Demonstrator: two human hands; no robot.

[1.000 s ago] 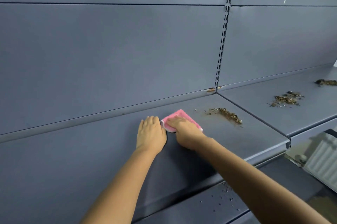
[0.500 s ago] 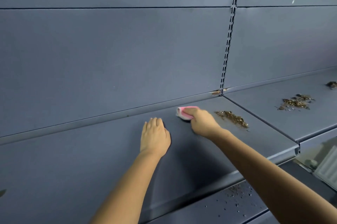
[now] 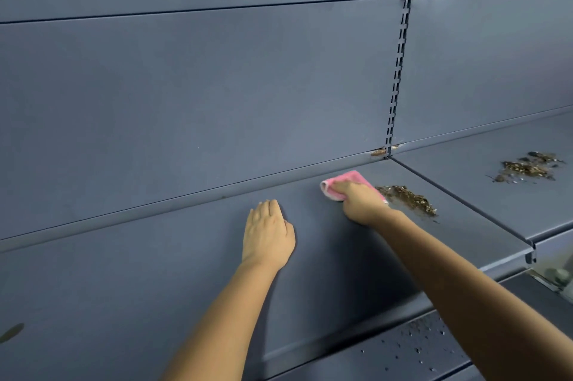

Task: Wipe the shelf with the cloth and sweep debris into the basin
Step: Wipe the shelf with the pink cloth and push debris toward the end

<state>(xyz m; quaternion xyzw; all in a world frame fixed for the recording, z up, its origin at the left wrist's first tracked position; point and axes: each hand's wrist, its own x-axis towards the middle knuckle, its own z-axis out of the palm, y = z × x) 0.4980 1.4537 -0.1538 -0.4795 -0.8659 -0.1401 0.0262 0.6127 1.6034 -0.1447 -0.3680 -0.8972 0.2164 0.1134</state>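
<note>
- While the dark grey metal shelf (image 3: 186,272) shows bare surface on its left part, wiping is judged incomplete.
- Left hand (image 3: 267,236) rests flat, fingers straight.
- Right hand (image 3: 361,202) grips the folded pink cloth (image 3: 335,183), just beside the brown debris pile (image 3: 407,197).
- Second debris pile (image 3: 527,167) lies untouched on the neighbouring shelf; no basin is visible.

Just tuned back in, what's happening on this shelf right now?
A person is wiping a dark blue shelf. The right hand presses a pink cloth down near the back edge, right beside a brown debris pile. The left hand rests flat on the shelf. Another debris pile lies on the next shelf section. No basin is in view.
</note>
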